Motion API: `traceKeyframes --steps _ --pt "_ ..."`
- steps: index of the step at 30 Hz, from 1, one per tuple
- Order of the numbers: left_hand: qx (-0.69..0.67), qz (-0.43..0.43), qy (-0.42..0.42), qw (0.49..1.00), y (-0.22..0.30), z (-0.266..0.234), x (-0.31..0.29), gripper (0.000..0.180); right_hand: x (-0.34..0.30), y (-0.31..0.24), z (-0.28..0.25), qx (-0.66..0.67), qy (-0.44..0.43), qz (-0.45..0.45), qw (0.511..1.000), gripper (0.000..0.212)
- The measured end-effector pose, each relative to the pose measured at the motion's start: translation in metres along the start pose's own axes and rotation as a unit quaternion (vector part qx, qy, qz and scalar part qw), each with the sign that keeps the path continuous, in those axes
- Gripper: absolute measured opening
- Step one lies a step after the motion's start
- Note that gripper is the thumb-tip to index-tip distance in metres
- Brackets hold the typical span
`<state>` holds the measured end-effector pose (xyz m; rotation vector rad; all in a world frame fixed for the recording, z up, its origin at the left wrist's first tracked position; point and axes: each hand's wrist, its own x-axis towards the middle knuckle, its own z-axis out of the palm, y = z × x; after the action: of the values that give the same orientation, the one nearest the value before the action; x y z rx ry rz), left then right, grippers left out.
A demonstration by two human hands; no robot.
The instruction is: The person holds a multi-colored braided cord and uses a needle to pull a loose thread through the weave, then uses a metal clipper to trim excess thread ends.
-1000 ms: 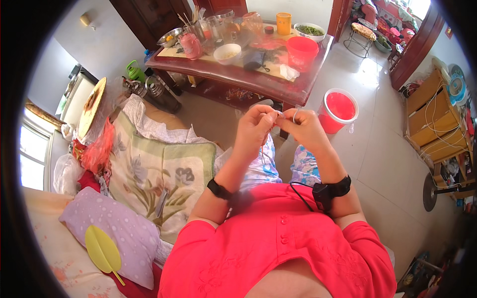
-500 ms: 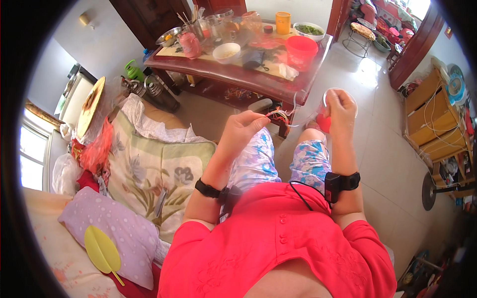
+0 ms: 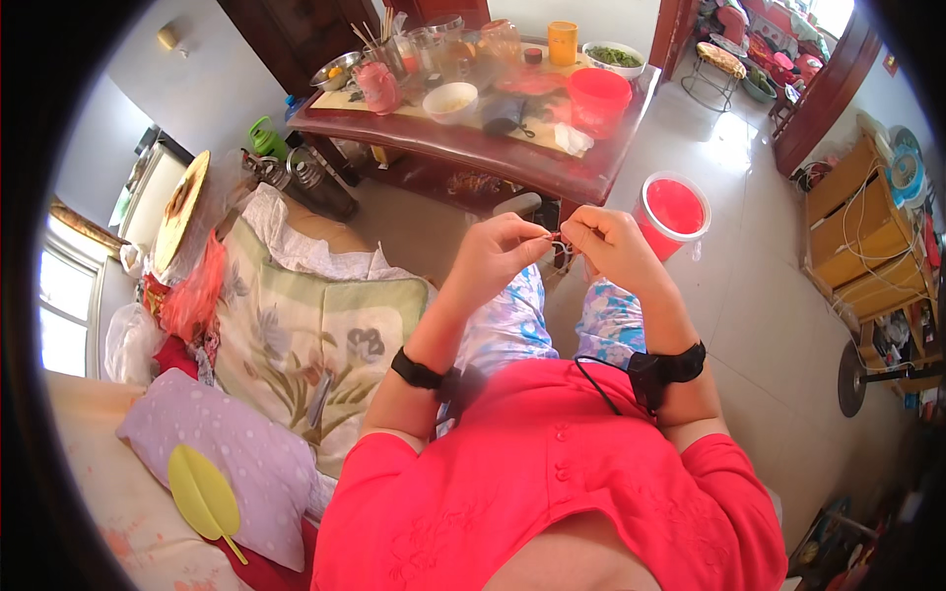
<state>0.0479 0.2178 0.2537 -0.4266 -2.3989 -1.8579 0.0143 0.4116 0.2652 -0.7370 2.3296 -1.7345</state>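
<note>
My left hand (image 3: 506, 254) and my right hand (image 3: 613, 246) meet above my knees, fingertips almost touching. Both are closed in a pinch on a small bundle of thin red and white strands (image 3: 560, 239), mostly hidden by the fingers. Whether these are cords or wires I cannot make out. To the right of my right hand, beyond my knee, stands a red bucket (image 3: 673, 209) with a pale rim.
Ahead is a dark red table (image 3: 394, 126) with a white bowl (image 3: 450, 102), a red basin (image 3: 598, 101) and several jars. A flowered cover (image 3: 296, 345) lies on the seat to my left. Wooden drawers (image 3: 852, 236) stand at the right.
My right hand has moved left from above the red bucket to meet my left hand at the strands. The bucket's opening is now uncovered. My left hand has shifted slightly right.
</note>
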Motion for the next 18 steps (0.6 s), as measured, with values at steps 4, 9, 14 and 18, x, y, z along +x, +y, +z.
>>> traceKeyframes --steps 4,9,14,18 --pt "-0.041 -0.007 0.0 0.999 0.004 0.0 0.0 0.016 -0.002 -0.007 -0.001 0.059 -0.016 0.041 0.997 0.018" --pt "-0.029 0.026 0.003 0.999 0.0 0.001 0.002 0.012 -0.002 -0.007 -0.002 0.067 -0.027 0.039 0.997 0.017" --pt "0.021 0.13 0.135 0.982 -0.001 0.007 0.004 0.009 0.0 -0.008 0.002 0.098 -0.022 0.048 0.994 0.015" --pt "-0.02 0.035 0.204 0.978 0.006 0.011 -0.004 0.011 0.001 -0.004 0.002 0.101 0.052 0.062 0.992 0.015"
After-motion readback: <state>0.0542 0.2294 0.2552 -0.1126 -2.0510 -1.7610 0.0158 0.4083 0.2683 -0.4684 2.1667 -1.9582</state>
